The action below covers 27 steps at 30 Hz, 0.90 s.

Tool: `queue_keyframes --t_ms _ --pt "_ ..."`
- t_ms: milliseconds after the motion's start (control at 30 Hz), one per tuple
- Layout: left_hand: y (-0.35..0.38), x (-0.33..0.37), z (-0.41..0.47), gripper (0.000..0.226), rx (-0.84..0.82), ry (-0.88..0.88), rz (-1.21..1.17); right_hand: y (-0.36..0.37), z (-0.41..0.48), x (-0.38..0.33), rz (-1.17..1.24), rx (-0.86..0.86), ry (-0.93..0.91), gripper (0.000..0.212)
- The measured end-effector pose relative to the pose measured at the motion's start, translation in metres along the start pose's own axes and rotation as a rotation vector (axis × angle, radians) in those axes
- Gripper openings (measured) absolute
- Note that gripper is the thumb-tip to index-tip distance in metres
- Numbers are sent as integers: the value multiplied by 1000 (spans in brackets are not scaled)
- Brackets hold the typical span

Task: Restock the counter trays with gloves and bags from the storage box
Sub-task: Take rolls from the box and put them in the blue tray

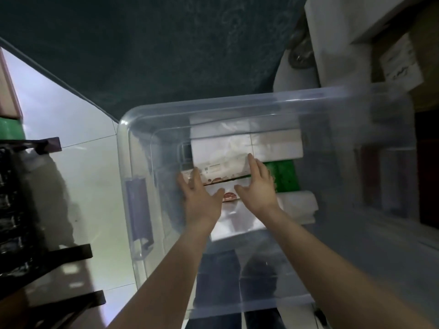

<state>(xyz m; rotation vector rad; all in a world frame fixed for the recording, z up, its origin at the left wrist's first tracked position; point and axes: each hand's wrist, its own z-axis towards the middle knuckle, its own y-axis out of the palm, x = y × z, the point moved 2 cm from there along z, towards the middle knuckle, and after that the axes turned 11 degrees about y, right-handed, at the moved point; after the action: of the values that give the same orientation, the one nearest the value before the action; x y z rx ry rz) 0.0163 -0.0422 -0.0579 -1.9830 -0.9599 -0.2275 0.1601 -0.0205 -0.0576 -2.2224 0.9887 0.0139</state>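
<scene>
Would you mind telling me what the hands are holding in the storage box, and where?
Both hands bracket a white packet: left hand at its left end, right hand at its right end. Whether it is lifted cannot be told.

No legible txt: print on the white packet point(221, 160) in the storage box point(133, 129) too blurred.

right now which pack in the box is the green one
The green pack, right of the right hand and partly under it. The other packs in the storage box are white.
</scene>
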Motion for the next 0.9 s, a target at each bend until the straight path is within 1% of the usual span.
queue_keyframes --t_ms 100,233,367,433,500,600,667,733,767,800,833,900 --pt "5 -4 -5 82 54 36 -49 0 -1 4 36 -6 -10 88" --pt "6 -6 0 81 131 61 -192 1 -4 7 82 13 -4 83" --pt "11 -1 -2 91 186 87 -223 -2 -7 17 90 65 23 76" --pt "14 2 -3 99 177 69 -252 -6 -9 25 125 85 45 74" --pt "16 4 -1 104 169 28 -290 -9 -8 31 152 84 21 73" --pt "17 5 0 102 187 2 -312 -9 -4 32 163 73 23 73" --pt "16 4 -1 98 182 46 -298 -11 -1 30 259 87 61 75" --pt "15 2 -3 95 144 147 -269 -17 1 30 402 127 113 78" --pt "15 2 -3 94 113 196 -243 -20 1 32 434 143 131 79" --pt "15 1 -2 93 79 235 -201 -24 1 33 412 154 130 81" --pt "14 1 -1 93 45 263 -144 -27 1 35 324 161 106 83" --pt "15 3 3 97 -18 309 -17 -32 1 35 -2 179 -5 85"
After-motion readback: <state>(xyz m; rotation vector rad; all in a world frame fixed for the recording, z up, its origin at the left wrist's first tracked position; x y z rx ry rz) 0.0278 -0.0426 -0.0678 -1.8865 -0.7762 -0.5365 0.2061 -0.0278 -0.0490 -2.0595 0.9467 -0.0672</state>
